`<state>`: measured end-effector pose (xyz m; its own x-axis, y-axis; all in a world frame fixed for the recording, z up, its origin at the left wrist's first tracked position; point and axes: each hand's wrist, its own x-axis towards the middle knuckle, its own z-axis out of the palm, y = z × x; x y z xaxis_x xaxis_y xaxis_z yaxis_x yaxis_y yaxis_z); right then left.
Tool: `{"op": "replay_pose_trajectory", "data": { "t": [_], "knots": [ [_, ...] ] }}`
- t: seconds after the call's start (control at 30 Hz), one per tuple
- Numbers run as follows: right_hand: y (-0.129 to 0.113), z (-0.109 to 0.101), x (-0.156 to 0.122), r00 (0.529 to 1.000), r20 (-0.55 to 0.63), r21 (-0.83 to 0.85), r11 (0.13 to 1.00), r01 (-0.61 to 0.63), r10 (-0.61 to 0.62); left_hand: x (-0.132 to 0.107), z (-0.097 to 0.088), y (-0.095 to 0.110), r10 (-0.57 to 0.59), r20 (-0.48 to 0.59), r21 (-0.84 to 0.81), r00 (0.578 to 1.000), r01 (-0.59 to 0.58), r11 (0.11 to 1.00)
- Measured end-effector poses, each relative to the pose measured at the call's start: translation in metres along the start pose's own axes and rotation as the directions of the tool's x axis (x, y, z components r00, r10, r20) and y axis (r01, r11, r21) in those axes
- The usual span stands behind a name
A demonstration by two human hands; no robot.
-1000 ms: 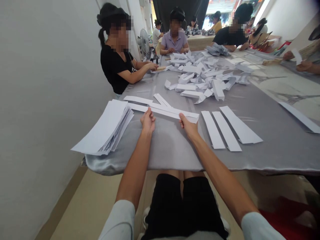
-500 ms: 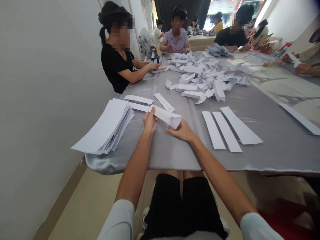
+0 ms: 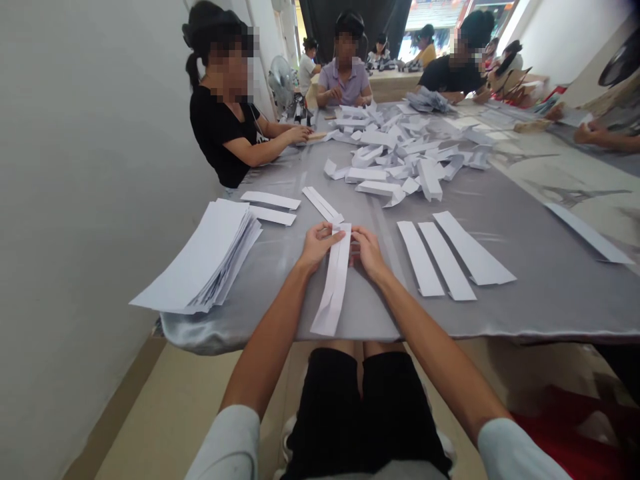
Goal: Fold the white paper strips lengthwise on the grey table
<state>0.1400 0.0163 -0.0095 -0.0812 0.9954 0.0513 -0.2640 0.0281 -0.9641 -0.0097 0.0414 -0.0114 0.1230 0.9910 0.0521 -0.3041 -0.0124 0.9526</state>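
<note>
A long folded strip of white paper (image 3: 336, 287) lies lengthwise toward me, its far end between my two hands. My left hand (image 3: 319, 245) grips that end from the left, thumb pressed on top of the paper. At the right edge of the same end is my right hand (image 3: 367, 250), fingers closed on it and partly hidden behind the paper. Just beyond my hands lies another folded paper strip (image 3: 320, 203). Two more narrow strips, one of them a folded piece (image 3: 277, 200), rest further left, beside a thick stack of white sheets (image 3: 193, 257).
Three folded strips (image 3: 445, 260) lie to my right, and another strip (image 3: 590, 232) is farther right. A large heap of folded paper pieces (image 3: 395, 150) covers the table's middle. Several people sit around the grey-clothed table (image 3: 540, 307), including a person in black (image 3: 220, 133) at left.
The paper strip has turned from lying crosswise to pointing toward me. Both hands have come together at its far end. The view has shifted slightly to the right.
</note>
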Motion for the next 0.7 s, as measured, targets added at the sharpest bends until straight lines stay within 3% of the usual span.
{"op": "replay_pose_trajectory", "data": {
  "t": [0.3, 0.57, 0.7],
  "knots": [
    [0.007, -0.005, 0.004, 0.99, -0.109, -0.081, 0.993, 0.081, -0.09, 0.001, -0.002, 0.002, -0.05, -0.012, -0.029, 0.999, 0.049, 0.998],
    [0.002, -0.006, -0.001, 0.985, -0.069, -0.106, 0.983, 0.148, -0.155, -0.003, -0.001, 0.01, -0.067, 0.118, 0.01, 0.991, 0.067, 0.998],
    [0.002, -0.005, 0.0, 0.981, -0.106, -0.132, 0.98, 0.148, -0.162, -0.002, -0.003, 0.01, -0.08, 0.136, -0.004, 0.987, 0.082, 0.997]
  ]
}}
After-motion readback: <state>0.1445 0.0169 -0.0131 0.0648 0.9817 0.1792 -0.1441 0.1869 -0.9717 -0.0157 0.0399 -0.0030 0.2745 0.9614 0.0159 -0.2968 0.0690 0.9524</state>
